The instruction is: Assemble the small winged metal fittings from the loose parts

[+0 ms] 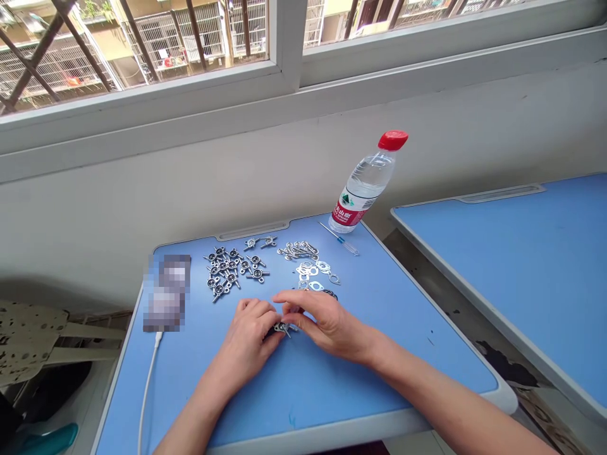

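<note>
My left hand (253, 333) rests low over the blue desk, its fingers closed around a small metal fitting (283, 327) with thin stems. From the other side my right hand (327, 321) reaches in, thumb and forefinger pinched at the top of the same fitting. Whatever lies between those right fingertips is hidden. Just beyond the hands are flat oval metal plates (317, 287) and some dark rings (331, 294), partly covered by the right hand. Several similar metal fittings (231, 266) lie grouped to the left, with a pile of small shiny metal parts (298, 250) behind the plates.
A water bottle (363, 189) with a red cap stands at the desk's back right corner, beside a screwdriver (339, 238). At the left edge lies a blurred-out phone (167, 294) with a white cable (148, 392). A second blue desk (516, 253) stands to the right.
</note>
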Motion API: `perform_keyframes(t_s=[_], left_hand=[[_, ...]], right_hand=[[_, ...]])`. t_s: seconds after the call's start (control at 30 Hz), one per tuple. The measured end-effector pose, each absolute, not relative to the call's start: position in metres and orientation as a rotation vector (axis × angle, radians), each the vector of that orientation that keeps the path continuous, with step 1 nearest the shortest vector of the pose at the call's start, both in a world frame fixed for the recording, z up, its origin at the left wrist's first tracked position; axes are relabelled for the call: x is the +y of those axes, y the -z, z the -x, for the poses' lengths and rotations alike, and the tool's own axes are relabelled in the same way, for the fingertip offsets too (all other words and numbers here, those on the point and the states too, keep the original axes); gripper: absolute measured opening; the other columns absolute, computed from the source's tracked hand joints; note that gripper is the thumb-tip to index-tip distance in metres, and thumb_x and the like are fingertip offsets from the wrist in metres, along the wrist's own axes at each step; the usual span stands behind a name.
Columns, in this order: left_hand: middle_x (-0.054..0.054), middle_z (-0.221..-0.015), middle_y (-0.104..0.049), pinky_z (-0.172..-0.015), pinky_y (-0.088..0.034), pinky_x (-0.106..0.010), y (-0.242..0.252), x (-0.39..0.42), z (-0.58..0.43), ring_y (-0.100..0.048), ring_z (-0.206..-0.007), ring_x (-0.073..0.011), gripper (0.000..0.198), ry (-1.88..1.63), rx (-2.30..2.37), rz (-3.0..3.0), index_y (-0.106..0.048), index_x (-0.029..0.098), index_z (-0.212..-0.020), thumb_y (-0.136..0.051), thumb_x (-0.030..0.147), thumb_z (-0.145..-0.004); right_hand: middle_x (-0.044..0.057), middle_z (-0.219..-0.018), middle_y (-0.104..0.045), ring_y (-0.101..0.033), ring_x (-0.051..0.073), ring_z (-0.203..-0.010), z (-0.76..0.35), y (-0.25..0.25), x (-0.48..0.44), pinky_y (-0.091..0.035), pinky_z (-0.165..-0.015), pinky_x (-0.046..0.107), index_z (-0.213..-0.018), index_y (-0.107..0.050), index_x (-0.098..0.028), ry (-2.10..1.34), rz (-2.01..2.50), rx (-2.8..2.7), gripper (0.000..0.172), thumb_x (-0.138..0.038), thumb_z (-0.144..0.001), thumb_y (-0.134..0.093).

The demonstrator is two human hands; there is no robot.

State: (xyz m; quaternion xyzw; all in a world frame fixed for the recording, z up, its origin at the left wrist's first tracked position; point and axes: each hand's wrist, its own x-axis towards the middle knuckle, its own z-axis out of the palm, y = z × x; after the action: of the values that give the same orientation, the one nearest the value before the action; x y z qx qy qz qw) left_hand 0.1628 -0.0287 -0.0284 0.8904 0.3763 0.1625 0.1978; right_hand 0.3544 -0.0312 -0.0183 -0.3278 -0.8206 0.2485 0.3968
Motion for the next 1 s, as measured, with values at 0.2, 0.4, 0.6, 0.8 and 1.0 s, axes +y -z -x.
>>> perform_keyframes(t_s=[0.2,0.4,0.6,0.8,1.0], left_hand=[[-0.001,-0.094,-0.066,-0.083,-0.041,-0.037,0.029,-0.029,-0.162,-0.057,-0.088,-0.0186,0.013,-0.472,1.043,-2.465,-0.061,0.021,-0.096,-0.062,0.012,-0.086],[-0.001,-0.091,-0.065,-0.083,-0.042,-0.036,0.029,-0.029,-0.162,-0.058,-0.087,-0.0182,0.012,-0.476,1.059,-2.471,-0.063,0.021,-0.097,-0.063,0.016,-0.087],[0.000,-0.090,-0.065,-0.083,-0.043,-0.036,0.029,-0.029,-0.162,-0.059,-0.087,-0.0183,0.013,-0.466,1.075,-2.480,-0.063,0.021,-0.096,-0.065,0.015,-0.085],[-0.001,-0.091,-0.066,-0.084,-0.042,-0.036,0.028,-0.029,-0.162,-0.059,-0.087,-0.0180,0.013,-0.462,1.071,-2.469,-0.064,0.021,-0.098,-0.064,0.015,-0.086],[-0.001,-0.091,-0.066,-0.085,-0.042,-0.036,0.027,-0.029,-0.162,-0.059,-0.088,-0.0188,0.013,-0.456,1.071,-2.459,-0.064,0.021,-0.097,-0.065,0.015,-0.086]], right_hand=[[0.008,-0.098,-0.068,-0.064,0.016,-0.089,-0.363,0.002,-0.035,-0.053,-0.079,0.034,-0.125,-0.050,-0.017,-0.697,0.855,-2.194,0.030,-0.016,-0.099,-0.035],[0.005,-0.086,-0.070,-0.064,0.016,-0.077,-0.368,0.011,-0.030,-0.052,-0.069,0.032,-0.118,-0.057,-0.018,-0.495,0.857,-2.149,0.026,-0.016,-0.098,-0.041],[0.009,-0.097,-0.069,-0.064,0.018,-0.085,-0.368,0.008,-0.031,-0.053,-0.072,0.034,-0.127,-0.052,-0.016,-0.473,0.825,-2.180,0.033,-0.015,-0.098,-0.037],[0.004,-0.078,-0.066,-0.059,0.015,-0.068,-0.367,0.012,-0.029,-0.050,-0.060,0.030,-0.114,-0.061,-0.017,-0.386,0.810,-2.094,0.024,-0.018,-0.099,-0.042],[0.010,-0.094,-0.068,-0.063,0.017,-0.081,-0.366,0.012,-0.029,-0.052,-0.069,0.032,-0.125,-0.054,-0.013,-0.409,0.777,-2.117,0.030,-0.015,-0.098,-0.040]])
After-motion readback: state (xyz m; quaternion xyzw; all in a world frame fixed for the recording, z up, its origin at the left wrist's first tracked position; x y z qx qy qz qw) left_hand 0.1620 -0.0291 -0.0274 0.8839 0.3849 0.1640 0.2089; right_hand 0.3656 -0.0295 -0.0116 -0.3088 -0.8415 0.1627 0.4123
